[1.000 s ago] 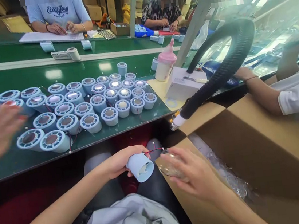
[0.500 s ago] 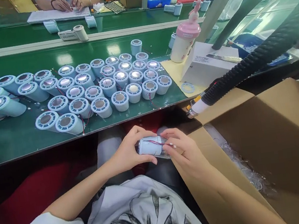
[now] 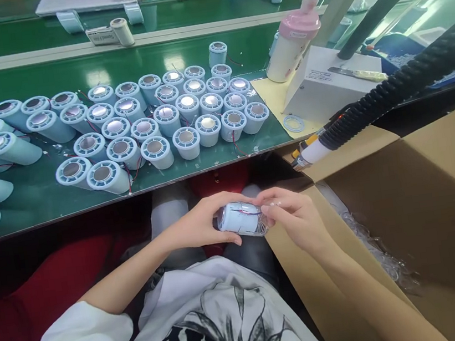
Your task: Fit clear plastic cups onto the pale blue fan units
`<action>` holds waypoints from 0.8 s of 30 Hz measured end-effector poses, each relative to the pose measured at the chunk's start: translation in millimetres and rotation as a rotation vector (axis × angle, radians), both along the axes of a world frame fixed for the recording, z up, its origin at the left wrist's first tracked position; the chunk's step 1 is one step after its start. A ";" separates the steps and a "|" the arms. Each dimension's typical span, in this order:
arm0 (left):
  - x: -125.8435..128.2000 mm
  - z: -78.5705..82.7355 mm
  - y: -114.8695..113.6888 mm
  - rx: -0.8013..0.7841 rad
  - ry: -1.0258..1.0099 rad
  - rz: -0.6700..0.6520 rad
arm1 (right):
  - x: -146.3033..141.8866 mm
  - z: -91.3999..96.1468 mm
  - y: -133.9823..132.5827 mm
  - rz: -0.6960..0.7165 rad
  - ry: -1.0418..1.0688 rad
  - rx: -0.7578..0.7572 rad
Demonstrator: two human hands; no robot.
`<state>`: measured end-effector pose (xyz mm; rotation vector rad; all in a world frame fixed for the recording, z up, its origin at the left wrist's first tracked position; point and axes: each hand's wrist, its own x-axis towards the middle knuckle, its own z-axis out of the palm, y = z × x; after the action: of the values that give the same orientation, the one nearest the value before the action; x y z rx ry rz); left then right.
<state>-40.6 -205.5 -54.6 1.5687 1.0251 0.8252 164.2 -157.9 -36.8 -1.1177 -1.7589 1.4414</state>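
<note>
Above my lap, a light-blue cylinder (image 3: 240,220) with thin dark and red wires along its side lies tilted sideways inside a clear plastic casing (image 3: 263,224). My left hand (image 3: 207,222) wraps round its left end, thumb below and fingers over the top. At the right end, my right hand (image 3: 290,215) pinches the wires, whose small white connector tips show by the fingers. Just beyond, on the green bench, stand several similar light-blue cylinders (image 3: 187,142) with silver discs in their tops and loose wires.
An open cardboard box (image 3: 435,188) with clear plastic pieces (image 3: 384,261) stands at my right. Over it reaches a black ribbed hose (image 3: 371,112). A pink-topped pump bottle (image 3: 295,44) and a white block-shaped stand (image 3: 318,91) are on the bench. Co-workers' hands show across the conveyor (image 3: 50,68).
My view has tilted down a little. Both hands and the cylinder have shifted slightly right, and the right hand has drawn the wires toward the casing's right end.
</note>
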 end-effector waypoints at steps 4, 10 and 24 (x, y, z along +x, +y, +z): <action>-0.1 -6.0 -4.4 -0.168 -0.155 -0.003 | 3.3 -5.9 3.3 0.053 0.068 -0.039; 1.3 -13.8 -12.5 -0.435 -0.498 0.119 | 13.7 -15.1 2.7 0.354 -0.086 0.204; 36.7 -37.8 93.8 -0.339 -0.325 -0.124 | 51.0 -88.7 37.1 -0.097 0.352 0.091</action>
<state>-3.8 -111.7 -92.4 1.1534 0.7760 0.7472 215.1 -120.8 -125.5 -0.8313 -1.4870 1.3881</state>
